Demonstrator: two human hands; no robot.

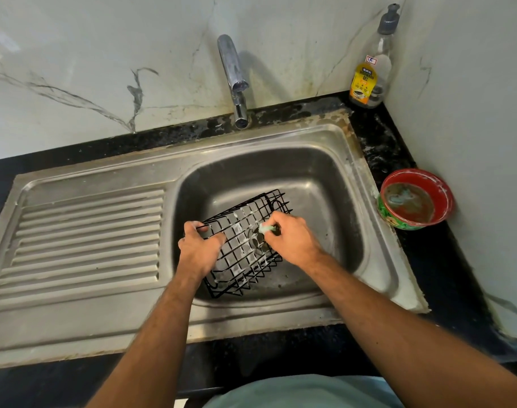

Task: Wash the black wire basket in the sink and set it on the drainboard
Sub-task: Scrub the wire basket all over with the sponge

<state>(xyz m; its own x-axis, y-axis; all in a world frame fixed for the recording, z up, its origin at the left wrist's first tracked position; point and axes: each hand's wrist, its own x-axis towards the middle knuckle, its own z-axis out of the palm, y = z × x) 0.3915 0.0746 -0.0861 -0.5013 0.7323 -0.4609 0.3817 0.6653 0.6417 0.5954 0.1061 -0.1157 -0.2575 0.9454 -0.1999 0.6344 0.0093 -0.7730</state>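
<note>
Black wire basket [245,245] tilted inside the sink [325,184], suds on its grid. Left hand [198,248] grips its left rim, fingers curled round the wire. Right hand [289,237] pinches a pale green scrubber [266,229] against the mesh. Drainboard [83,240] lies to the left of the basin. Tap [233,81] at the back edge. Soap bottle [369,69] in the counter's back right corner; red bowl [413,198] at the sink's right edge.

black wire basket [245,245] | soapy, tilted | in sink [325,172] basin | drainboard [83,240] left
</note>
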